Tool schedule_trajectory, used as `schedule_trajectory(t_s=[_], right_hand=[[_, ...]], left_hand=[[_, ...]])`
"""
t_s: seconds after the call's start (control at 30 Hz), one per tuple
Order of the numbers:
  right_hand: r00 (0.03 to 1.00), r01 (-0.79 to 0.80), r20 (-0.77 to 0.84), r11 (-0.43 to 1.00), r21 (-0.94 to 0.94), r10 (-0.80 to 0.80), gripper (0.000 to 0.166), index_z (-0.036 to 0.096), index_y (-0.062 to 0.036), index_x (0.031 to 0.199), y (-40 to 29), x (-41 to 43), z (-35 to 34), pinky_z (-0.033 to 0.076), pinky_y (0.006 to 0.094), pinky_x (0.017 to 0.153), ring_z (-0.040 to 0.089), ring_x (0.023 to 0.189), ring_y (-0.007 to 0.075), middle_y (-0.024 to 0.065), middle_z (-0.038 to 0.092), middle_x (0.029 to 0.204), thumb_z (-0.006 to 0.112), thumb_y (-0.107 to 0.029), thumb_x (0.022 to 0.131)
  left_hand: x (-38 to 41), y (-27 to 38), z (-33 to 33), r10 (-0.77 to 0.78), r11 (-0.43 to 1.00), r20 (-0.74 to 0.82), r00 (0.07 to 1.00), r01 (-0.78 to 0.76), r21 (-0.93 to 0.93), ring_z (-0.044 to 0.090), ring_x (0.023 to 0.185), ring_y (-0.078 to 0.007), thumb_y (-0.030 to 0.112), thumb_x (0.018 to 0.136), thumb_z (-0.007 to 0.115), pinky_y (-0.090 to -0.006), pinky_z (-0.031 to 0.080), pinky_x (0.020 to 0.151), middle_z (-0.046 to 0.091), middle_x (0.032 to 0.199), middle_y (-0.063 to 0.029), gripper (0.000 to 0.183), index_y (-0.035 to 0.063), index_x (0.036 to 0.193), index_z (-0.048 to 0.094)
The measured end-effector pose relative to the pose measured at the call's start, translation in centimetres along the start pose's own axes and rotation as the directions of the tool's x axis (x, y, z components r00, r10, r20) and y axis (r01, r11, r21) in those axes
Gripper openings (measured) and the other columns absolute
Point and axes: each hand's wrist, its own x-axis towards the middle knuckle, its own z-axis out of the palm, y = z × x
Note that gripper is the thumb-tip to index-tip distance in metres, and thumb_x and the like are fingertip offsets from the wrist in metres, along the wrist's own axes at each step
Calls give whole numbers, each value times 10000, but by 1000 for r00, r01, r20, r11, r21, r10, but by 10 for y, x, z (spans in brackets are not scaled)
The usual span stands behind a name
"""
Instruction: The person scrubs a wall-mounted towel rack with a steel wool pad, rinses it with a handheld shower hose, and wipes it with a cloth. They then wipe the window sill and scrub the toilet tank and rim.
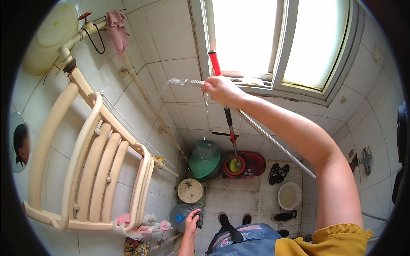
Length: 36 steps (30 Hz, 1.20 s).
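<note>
My right hand is raised near the window and grips a ribbed metal shower hose close to its end. Water spurts from the hose end to the left, and some drips below my fingers. Behind the hand stands a mop with a red grip, its head in a red bucket. My left hand is low in the view, its fingers slightly bent and apart. It is beside a dark mesh scouring pad and a clear plastic bottle with a blue cap; whether it touches the pad I cannot tell.
A cream radiator covers much of the left wall. Green basins, a round-topped stool or lid, a white bucket and black shoes stand on the tiled floor. The window frame is above right.
</note>
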Motion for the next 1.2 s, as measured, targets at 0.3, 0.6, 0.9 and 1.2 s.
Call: schedule_trajectory(t_s=[0.3, 0.6, 0.9, 1.2], right_hand=[[1000, 4, 2, 1000, 22, -4, 369, 671, 33, 975, 60, -24, 65, 509, 493, 848, 660, 948, 434, 266, 688, 928, 546, -314, 972], [952, -148, 258, 986, -80, 164, 378, 703, 31, 928, 117, -58, 127, 523, 495, 862, 665, 953, 453, 283, 691, 942, 576, -325, 954], [942, -28, -319, 976, 218, 98, 309, 615, 7, 928, 104, -9, 52, 501, 481, 769, 632, 851, 422, 243, 655, 874, 574, -289, 1006], [958, -285, -103, 936, -208, 269, 425, 672, 8, 962, 178, -31, 50, 501, 487, 880, 649, 965, 403, 231, 687, 947, 518, -384, 1014]], left_hand=[[7, 16, 26, -25, 1000, 17, 1000, 24, 6, 573, 1166, -143, -43, 877, 531, -283, 428, 1026, 629, 1277, -49, 416, 14, 1276, 636], [20, 41, 74, -13, 997, 159, 987, 2, 74, 523, 1288, -162, 24, 920, 549, -301, 371, 1108, 598, 1376, -65, 440, 4, 1357, 593], [32, 88, 131, 37, 988, 327, 944, -83, 129, 512, 1287, -151, 42, 942, 556, -296, 380, 1102, 566, 1409, -66, 459, 20, 1401, 563], [36, 81, 140, 19, 987, 371, 928, -78, 143, 547, 1196, -122, 56, 941, 566, -279, 416, 1051, 578, 1370, -38, 457, 32, 1398, 571]])
